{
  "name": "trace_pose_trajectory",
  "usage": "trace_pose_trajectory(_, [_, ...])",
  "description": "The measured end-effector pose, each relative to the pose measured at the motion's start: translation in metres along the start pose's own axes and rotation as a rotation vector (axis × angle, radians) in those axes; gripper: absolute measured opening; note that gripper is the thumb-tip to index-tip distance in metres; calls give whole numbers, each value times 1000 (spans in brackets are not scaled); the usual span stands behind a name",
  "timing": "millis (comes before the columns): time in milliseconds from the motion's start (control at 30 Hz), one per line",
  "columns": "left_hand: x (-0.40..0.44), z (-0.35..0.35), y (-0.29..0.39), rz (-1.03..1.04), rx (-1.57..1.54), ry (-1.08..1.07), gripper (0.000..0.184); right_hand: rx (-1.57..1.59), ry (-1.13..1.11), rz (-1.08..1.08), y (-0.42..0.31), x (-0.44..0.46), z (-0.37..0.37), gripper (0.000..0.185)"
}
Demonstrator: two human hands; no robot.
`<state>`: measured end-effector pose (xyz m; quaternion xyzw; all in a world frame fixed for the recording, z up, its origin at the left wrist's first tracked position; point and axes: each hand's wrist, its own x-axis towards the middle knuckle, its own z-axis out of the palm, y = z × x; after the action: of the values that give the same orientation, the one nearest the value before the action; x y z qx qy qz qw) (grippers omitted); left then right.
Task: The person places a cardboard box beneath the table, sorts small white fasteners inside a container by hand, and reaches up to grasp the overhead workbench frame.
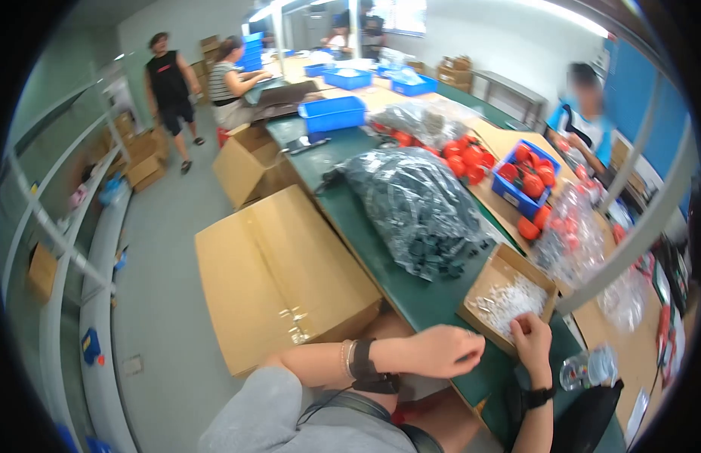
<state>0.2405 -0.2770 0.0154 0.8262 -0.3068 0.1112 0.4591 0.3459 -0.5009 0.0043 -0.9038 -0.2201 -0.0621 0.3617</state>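
My right hand (532,340) reaches over the near rim of an open cardboard box (483,283), its fingertips pinched at small white parts (517,298) heaped inside. Whatever is between those fingertips is too small to make out. Just left of the box, above the green tabletop, my left hand (449,352) is closed with its fingers curled; something dark shows at the fingers, but its kind is unclear. Behind both hands lies a large clear plastic bag (411,196) of dark parts, with small black pieces (433,257) spilling from its mouth.
A large taped carton (282,272) stands left of the table. A plastic bottle (588,368) is right of my right hand. Farther back are a blue bin of red parts (528,177), an empty-looking blue bin (331,113) and a seated co-worker (585,124). Another person (169,90) stands in the aisle.
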Motion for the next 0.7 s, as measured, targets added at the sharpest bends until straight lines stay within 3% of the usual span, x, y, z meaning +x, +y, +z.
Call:
trace_pose_trajectory(67, [16,-1,-12,-79,-7,11,9,-40,2,-17,-9,0,-3,10])
trace_pose_trajectory(200, [37,10,-40,-66,88,176,8,-7,18,-1,-6,0,-2,9])
trace_pose_trajectory(267, [42,19,-45,-25,160,373,8,-10,23,-25,-6,-1,-2,9])
trace_pose_trajectory(333, [47,26,-49,-4,222,400,9,-4,37,-5,-10,-1,-2,10])
trace_pose_trajectory(400, [56,33,-54,208,503,543,9,-5,21,-23,-9,-1,-4,11])
trace_pose_trajectory(700, [51,41,-67,89,464,420,13,-86,-25,-7,-6,0,-5,11])
